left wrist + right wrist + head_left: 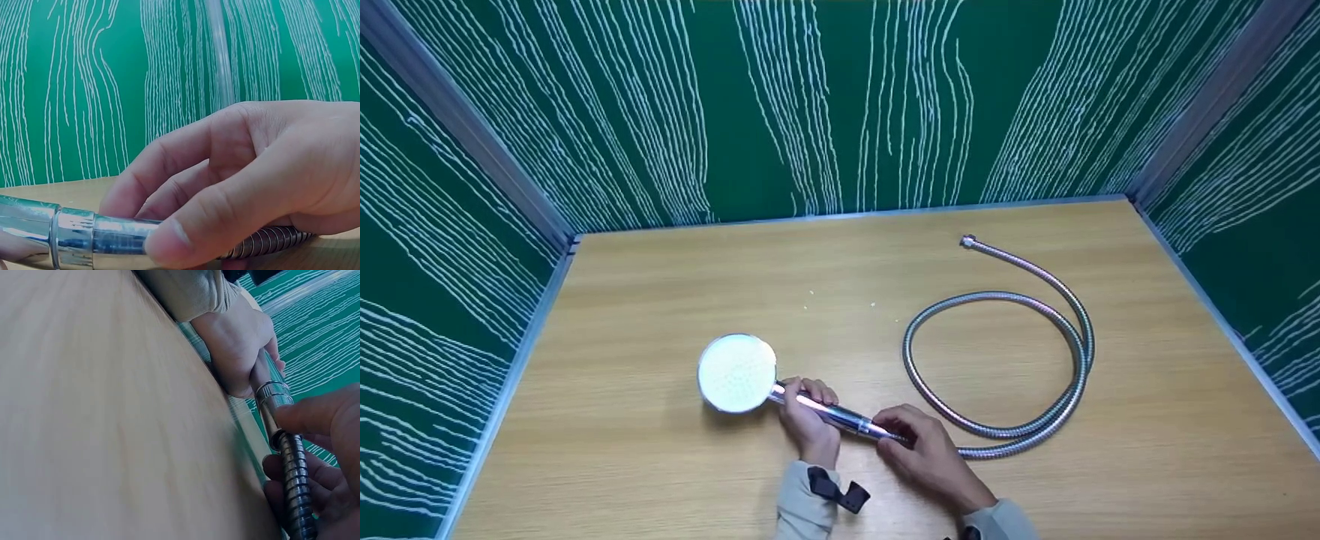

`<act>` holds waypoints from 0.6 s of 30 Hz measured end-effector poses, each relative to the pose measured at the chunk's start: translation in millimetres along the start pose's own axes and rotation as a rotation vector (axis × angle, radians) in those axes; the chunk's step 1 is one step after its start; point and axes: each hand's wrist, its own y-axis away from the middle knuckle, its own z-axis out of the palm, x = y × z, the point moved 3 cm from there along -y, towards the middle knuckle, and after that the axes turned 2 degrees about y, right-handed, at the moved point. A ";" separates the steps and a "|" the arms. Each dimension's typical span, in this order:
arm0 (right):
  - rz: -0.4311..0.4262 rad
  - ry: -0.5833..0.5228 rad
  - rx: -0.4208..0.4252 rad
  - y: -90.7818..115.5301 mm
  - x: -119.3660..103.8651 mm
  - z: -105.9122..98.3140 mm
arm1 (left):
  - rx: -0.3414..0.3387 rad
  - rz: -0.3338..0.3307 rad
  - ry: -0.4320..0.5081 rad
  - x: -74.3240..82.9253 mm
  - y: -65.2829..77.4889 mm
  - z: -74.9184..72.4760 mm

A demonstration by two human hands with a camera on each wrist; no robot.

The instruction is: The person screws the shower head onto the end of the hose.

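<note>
A chrome shower head with a round white face lies to the left of both hands in the head view, its face turned up. My left hand grips its handle just below the head. At the handle's lower end my right hand pinches the smooth metal connector between thumb and fingers. The ribbed metal shower hose runs out of that connector, past the right hand's curled fingers. Beyond the hand the hose loops on the table, and its free end nut lies near the back.
The wooden table is walled on three sides by green panels with white wavy lines. Several tiny white specks lie mid-table. A black strap hangs at the left wrist.
</note>
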 end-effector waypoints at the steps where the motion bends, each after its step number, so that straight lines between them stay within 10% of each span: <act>1: -0.003 -0.003 -0.001 0.2 0.1 -0.1 | -0.001 0.002 0.002 -0.1 0.1 0.0; 18: 0.016 0.051 -0.034 0.8 1.8 -1.1 | 0.000 -0.008 0.026 -0.3 1.1 0.9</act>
